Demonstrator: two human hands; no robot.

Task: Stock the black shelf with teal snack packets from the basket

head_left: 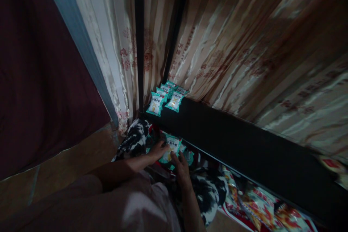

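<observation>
While crouching beside a black shelf (217,130), holds a green-and-white snack bag (173,145) between left hand (158,151) and right hand (182,169), gripping opposite edges, probably to steady the soft packet. Points its top toward the shelf, printed face up, long axis running outward, leaning slightly right. Beyond, similar bags (155,104) in close rows, likely grouped by kind.
</observation>
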